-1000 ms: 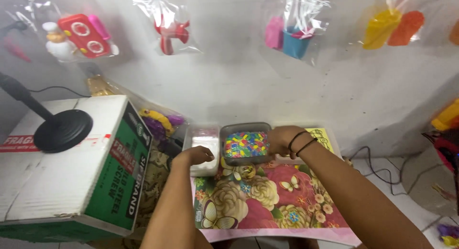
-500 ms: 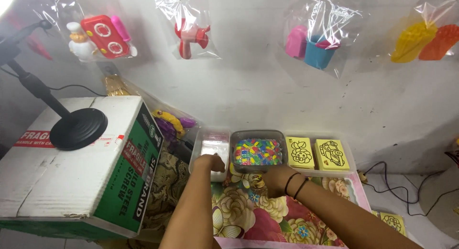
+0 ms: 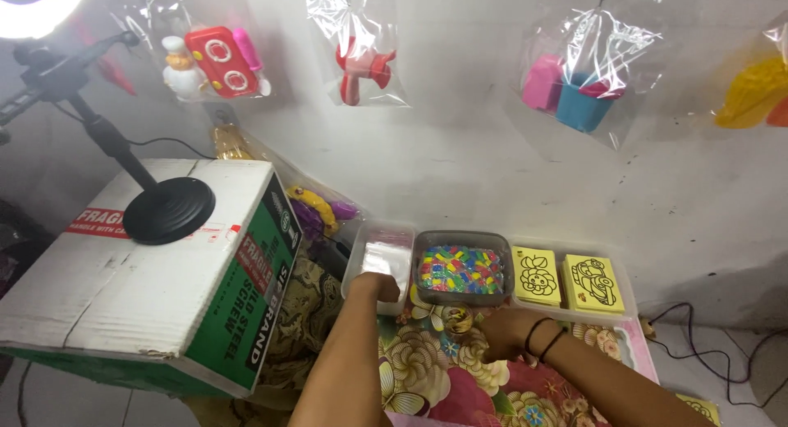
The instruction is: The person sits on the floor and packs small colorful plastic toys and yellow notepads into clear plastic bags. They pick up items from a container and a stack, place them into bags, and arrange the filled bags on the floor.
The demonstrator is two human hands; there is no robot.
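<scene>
The left hand rests on the near rim of a clear plastic tub that looks filled with small white or transparent packets; the fingers curl over the edge, but whether they pinch anything inside cannot be told. Just right of it stands a grey tub heaped with small bright pieces in many colours, apparently untouched at this moment. The right hand, with dark bands at the wrist, lies low on the flowered cloth near the front of the grey tub, fingers bent and closed downward; close beside it on the cloth sits a small round golden object, which the hand is near but does not clearly grip. Further right, a shallow clear tray carries two yellow picture cards, side by side and lying flat, each with a black line drawing. As far as one can judge, the containers are set out in a row at the far edge of the cloth and nothing has been taken out onto the cloth beyond the golden object. To the left stands a large white and green cardboard box bearing the round black base of a lamp stand, and on the far wall hang clear bags of plastic toys.
</scene>
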